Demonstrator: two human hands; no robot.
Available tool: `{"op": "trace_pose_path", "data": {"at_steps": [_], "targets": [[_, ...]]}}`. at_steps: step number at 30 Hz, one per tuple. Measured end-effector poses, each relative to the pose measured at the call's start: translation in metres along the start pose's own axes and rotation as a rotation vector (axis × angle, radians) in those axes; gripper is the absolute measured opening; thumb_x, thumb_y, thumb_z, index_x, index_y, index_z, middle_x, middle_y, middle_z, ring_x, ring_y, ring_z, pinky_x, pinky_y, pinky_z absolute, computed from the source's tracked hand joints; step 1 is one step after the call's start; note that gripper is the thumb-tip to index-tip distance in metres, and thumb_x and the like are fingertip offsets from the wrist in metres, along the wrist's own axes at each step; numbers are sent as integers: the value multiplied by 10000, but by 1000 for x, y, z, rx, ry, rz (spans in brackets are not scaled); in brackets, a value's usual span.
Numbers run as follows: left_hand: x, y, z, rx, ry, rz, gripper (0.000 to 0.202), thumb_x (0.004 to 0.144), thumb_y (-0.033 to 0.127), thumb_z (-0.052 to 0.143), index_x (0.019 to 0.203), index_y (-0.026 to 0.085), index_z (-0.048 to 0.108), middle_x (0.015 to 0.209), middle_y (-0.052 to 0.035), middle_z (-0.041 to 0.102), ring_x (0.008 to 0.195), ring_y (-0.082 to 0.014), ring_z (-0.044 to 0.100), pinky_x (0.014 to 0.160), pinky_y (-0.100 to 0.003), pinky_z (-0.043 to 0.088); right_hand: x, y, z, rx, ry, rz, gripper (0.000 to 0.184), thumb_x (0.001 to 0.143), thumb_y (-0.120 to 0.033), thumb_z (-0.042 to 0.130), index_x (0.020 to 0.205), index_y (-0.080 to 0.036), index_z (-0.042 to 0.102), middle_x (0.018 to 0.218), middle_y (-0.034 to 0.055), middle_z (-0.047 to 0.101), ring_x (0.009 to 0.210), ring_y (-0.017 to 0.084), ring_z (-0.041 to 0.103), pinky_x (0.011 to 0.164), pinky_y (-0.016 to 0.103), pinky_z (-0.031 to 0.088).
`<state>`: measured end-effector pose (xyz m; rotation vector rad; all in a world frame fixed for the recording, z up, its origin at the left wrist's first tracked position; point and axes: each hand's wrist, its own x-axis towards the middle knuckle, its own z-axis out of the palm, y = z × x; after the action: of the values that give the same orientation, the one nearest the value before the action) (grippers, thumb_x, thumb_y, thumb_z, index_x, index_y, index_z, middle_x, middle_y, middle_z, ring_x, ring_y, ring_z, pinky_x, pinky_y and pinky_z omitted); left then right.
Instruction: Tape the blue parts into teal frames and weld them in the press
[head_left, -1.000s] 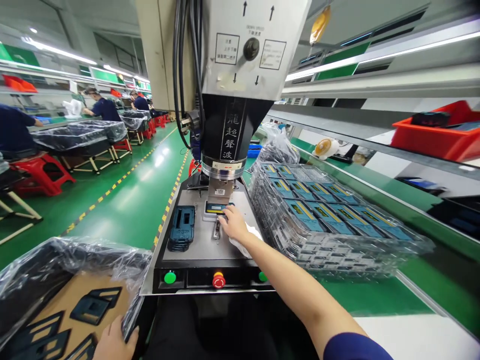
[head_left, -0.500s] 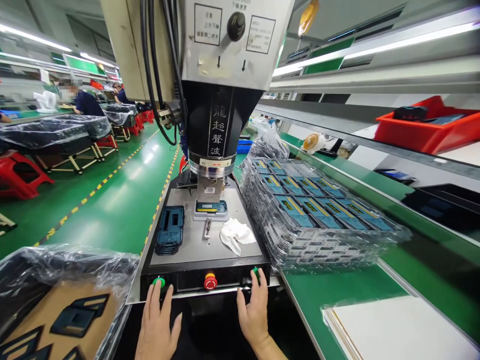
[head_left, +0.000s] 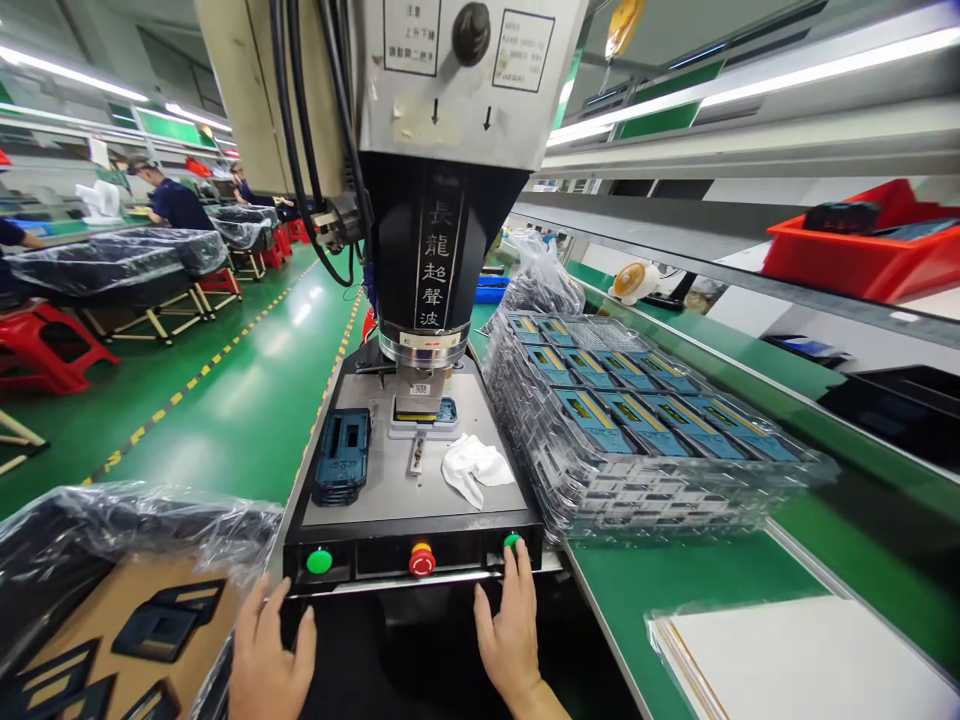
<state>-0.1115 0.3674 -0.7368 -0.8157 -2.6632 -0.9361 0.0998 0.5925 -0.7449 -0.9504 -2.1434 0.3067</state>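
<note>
An ultrasonic welding machine [head_left: 442, 170] stands in front of me, its horn pressed down on a blue part [head_left: 424, 412] in the fixture. My right hand [head_left: 510, 630] lies with fingers stretched, a fingertip on the right green button [head_left: 512, 541]. My left hand [head_left: 266, 655] is spread open below the front panel, left of the left green button [head_left: 319, 561] and apart from it. A red stop button [head_left: 421, 560] sits between the green ones. A stack of blue frames [head_left: 342, 456] and a white cloth [head_left: 474, 466] lie on the machine bed.
Stacked clear trays of blue parts [head_left: 637, 420] sit on the green bench to the right. A plastic-lined box [head_left: 112, 600] with dark frames is at lower left. White sheets [head_left: 795, 660] lie lower right. Red bin [head_left: 862, 250] on a shelf. Other workers sit at far left.
My right hand left the fixture and went to the right green button. My left hand touched the left green button, then slid down-left off it. The horn has come down onto the part.
</note>
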Motion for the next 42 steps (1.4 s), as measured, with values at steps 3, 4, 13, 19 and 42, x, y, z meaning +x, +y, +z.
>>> {"op": "trace_pose_path", "data": {"at_steps": [3,4,13,19,42], "targets": [[7,-41,4,186,12,-82,567,871,450,310,1264,57,421,1426,-228,296,1379,-327,261,1134,-431,278,3,-5,-4,55,48,-8,628,894,-285,482,1471,-241,238,1478,154,318,1350,365,323,1024,638,372],[9,-57,8,248,-39,-128,576,861,449,317,1265,52,418,1403,-239,327,1362,-347,288,1114,-451,299,6,-7,-5,77,64,-16,607,895,-275,485,1459,-242,262,1454,156,349,1334,357,345,1022,636,374],[18,-98,9,187,-684,-477,360,877,443,305,1084,194,463,921,-161,688,918,-350,661,781,-437,466,66,-34,-19,211,103,-180,465,881,-211,505,1337,-217,415,1290,150,503,1215,292,475,994,553,430],[18,-81,2,220,-637,-480,300,888,406,261,1029,210,440,1023,-161,661,941,-347,652,785,-463,455,143,-50,-3,258,31,-269,365,856,-223,501,1217,-168,506,1209,138,579,1154,247,522,1013,468,428],[13,-97,17,167,-608,-459,256,875,340,294,1065,207,400,1081,-152,614,996,-326,633,851,-460,432,255,-61,68,-147,-405,-75,331,815,-286,615,1116,-149,643,1218,122,606,1163,252,504,1021,361,353]]}}
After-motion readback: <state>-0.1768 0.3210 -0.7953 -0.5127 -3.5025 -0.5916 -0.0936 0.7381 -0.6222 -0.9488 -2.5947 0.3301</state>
